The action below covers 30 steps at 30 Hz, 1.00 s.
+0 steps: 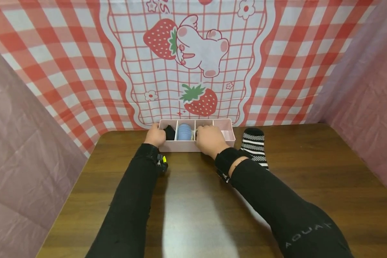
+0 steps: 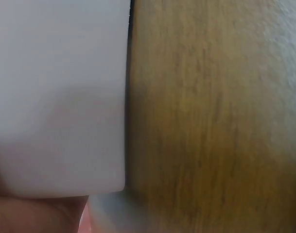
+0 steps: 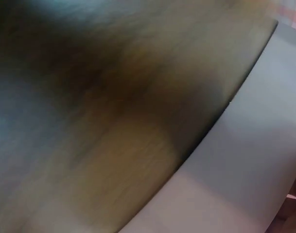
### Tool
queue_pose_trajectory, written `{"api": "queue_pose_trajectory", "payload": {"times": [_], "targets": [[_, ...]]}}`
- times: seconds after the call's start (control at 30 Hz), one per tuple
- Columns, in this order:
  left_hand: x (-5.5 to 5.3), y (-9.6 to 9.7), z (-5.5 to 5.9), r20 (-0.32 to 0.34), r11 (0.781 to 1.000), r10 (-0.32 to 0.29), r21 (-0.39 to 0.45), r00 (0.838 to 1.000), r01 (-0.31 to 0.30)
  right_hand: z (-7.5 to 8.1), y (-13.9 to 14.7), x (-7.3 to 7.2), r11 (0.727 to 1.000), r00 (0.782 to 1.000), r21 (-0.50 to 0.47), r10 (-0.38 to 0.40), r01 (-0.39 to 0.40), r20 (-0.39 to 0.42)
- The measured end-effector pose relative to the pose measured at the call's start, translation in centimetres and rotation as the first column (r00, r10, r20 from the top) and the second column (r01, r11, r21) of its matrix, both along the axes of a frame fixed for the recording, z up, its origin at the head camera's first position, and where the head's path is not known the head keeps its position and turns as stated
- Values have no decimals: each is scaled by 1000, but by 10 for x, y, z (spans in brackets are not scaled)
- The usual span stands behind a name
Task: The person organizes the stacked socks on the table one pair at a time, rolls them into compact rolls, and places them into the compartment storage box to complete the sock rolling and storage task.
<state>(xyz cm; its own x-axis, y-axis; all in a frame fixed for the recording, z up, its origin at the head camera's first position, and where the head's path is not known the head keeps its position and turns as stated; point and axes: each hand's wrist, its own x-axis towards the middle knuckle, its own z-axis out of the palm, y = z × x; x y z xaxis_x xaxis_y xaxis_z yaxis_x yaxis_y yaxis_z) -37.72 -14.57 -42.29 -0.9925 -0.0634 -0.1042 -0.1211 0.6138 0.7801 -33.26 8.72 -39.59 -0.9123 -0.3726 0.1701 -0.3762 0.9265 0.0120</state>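
Note:
A pale pink storage box (image 1: pixel 180 146) with several compartments stands at the table's back edge, against the cloth. My left hand (image 1: pixel 155 135) grips its left end; in the left wrist view a finger (image 2: pixel 36 213) lies along the box's end wall. The leftmost compartment contains a folded black item (image 1: pixel 169 133), and beside it is a rolled light-blue sock-like item (image 1: pixel 184 132). My right hand (image 1: pixel 211 139) reaches over the front wall into the third compartment. Its fingertips are hidden there, so what they touch does not show. The rightmost compartment (image 1: pixel 224 126) shows its bare pink inside.
A black-and-white striped sock (image 1: pixel 254 145) lies flat on the wooden table (image 1: pixel 193 200), right of the box and partly behind the right wrist. A red-and-white checked cloth (image 1: pixel 93 64) hangs behind, with pink curtains (image 1: pixel 371 79) at both sides.

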Motion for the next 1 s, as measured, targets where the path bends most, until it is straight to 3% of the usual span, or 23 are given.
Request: {"api": "queue_pose_trajectory", "payload": {"times": [0.1, 0.23, 0.3, 0.37, 0.43, 0.5, 0.63, 0.7, 0.73, 0.83, 0.9, 1.0], "targets": [[2, 2, 2, -26, 999, 1, -46, 1000, -2, -1, 2, 3, 999, 999, 7, 34, -34, -29], [8, 8, 10, -77, 983, 18, -179, 997, -32, 3, 2, 8, 1000, 1000, -6, 26, -26, 5], [11, 13, 15, -161, 955, 13, -291, 987, -60, 7, 4, 12, 1000, 1000, -19, 15, -15, 28], [15, 18, 21, -278, 908, -37, -411, 960, -84, 10, 8, 17, 999, 999, -22, 25, -25, 38], [20, 25, 29, -404, 851, -133, -515, 905, -105, 13, 15, 25, 998, 998, -32, 53, -52, 40], [30, 35, 37, -507, 806, -259, -582, 822, -105, 14, 25, 36, 995, 995, -38, 97, -96, 25], [62, 68, 54, -619, 775, -465, -630, 632, -46, 16, 49, 63, 986, 987, -50, 161, -161, -14], [84, 87, 60, -642, 773, -529, -634, 555, 5, 17, 63, 76, 983, 985, -69, 173, -173, -10], [95, 96, 63, -641, 773, -555, -633, 530, 45, 17, 69, 83, 981, 985, -92, 174, -173, 4], [131, 115, 74, -605, 766, -613, -613, 508, 194, 19, 86, 102, 968, 981, -180, 186, -175, 48], [153, 124, 80, -563, 750, -646, -595, 516, 288, 21, 97, 111, 951, 975, -246, 211, -188, 71], [177, 136, 84, -472, 691, -713, -597, 518, 407, 25, 114, 119, 932, 968, -308, 230, -190, 100]]}}
